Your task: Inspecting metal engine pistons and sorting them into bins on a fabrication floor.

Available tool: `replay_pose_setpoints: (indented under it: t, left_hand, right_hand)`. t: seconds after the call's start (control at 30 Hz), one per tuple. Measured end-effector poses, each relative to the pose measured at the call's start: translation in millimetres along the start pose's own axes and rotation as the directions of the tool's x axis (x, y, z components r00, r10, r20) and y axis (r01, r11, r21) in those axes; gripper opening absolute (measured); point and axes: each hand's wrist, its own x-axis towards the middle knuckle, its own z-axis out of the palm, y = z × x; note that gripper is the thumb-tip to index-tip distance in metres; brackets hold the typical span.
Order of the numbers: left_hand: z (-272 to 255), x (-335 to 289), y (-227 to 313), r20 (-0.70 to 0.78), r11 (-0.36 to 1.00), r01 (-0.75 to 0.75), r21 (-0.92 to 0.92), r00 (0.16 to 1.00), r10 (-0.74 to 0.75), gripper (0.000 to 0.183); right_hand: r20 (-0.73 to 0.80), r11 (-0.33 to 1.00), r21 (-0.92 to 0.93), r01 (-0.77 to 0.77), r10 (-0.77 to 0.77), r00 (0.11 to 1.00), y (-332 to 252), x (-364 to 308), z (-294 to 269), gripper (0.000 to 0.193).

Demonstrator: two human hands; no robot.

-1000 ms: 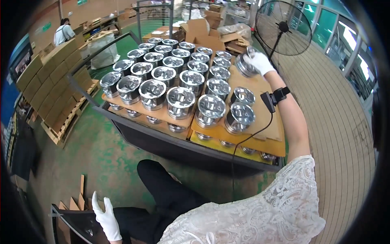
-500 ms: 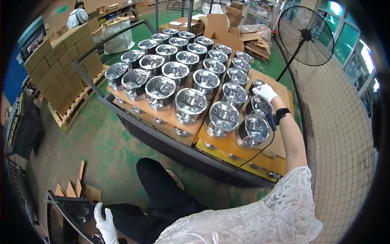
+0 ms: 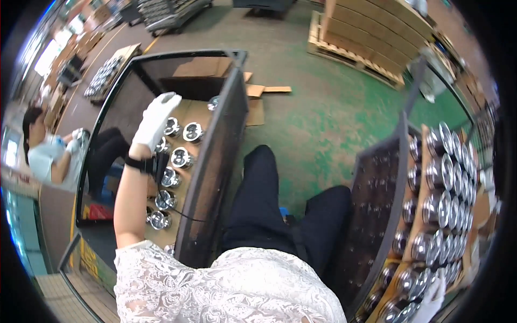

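Note:
My left hand, in a white glove with a black band at the wrist, reaches over a dark metal cart on the left. Its fingers are stretched out, and nothing shows in them. Below and beside it, several shiny metal pistons stand on a brown sheet inside that cart. Far to the right, my white-gloved right hand is by the near pistons of a second, crowded load. Blur and the picture's dark rim obscure its fingers, so its grip is unclear.
The second cart's dark side rises right of my legs. Beyond the left cart sits another person with gloved hands on a metal part. Cardboard pieces lie behind the cart; stacked cartons stand on a pallet. A cable trails from my left wrist.
My view has swung left, from the crowded load to the left cart. My left hand has moved forward over the pistons there. My right hand now shows at the lower right rim.

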Motion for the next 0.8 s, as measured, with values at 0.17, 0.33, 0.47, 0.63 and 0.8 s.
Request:
replay_pose_setpoints:
  t: [0.17,0.33,0.47,0.63,0.8]
  left_hand:
    - [-73.1,137.3,-138.9,0.038,0.921,0.37,-0.123,0.929,-0.368,0.03]
    - [1.4,253.4,-275.7,0.009,0.845,0.196,0.498,0.973,-0.231,0.039]
    - [200.1,260.3,-394.8,0.254,0.823,0.553,0.13,0.784,-0.567,0.039]
    - [275.5,260.4,-513.1,0.091,0.559,0.777,-0.289,0.604,-0.792,0.064]
    - [361.9,279.8,-446.3,0.217,0.201,0.708,-0.677,0.453,-0.865,0.051]
  right_hand:
    - [0.34,0.877,0.478,-0.055,-0.127,0.932,-104.6,50.3,109.4,0.043]
    - [0.545,0.91,0.378,-0.173,-0.067,0.836,-180.0,77.5,210.2,0.038]
    - [0.662,0.908,0.267,-0.323,0.071,0.747,-162.6,89.2,267.5,0.033]
    - [0.815,0.999,0.002,0.036,-0.022,0.579,-244.3,93.0,294.7,0.035]
    - [0.764,0.976,-0.215,-0.037,0.192,0.616,-262.0,81.9,296.7,0.033]
